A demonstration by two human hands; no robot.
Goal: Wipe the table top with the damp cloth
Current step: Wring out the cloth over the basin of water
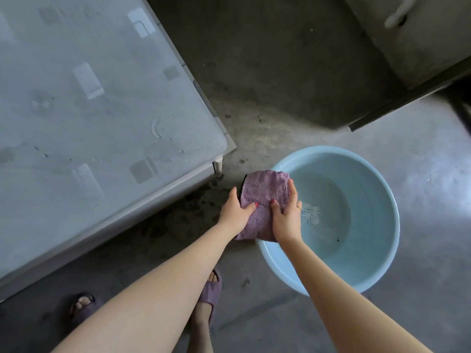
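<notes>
The glass-topped desk [102, 103] fills the upper left, dusty and water-spotted. At lower right sits a blue basin [377, 263]. Over its left rim, the purple cloth [262, 192] is bunched, soft, probably water-heavy; left hand [235, 212] and right hand [286, 217] each keep a grip pressed around its lower end.

A plain home room: bare concrete floor [293, 59], glass-topped table [102, 98], plastic wash basin [382, 250].

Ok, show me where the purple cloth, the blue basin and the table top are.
purple cloth [262, 189]: head view, on the fluffy upper part above the thumbs.
blue basin [377, 253]: head view, on its inner right wall.
table top [96, 103]: head view, on the bare glass surface.
</notes>
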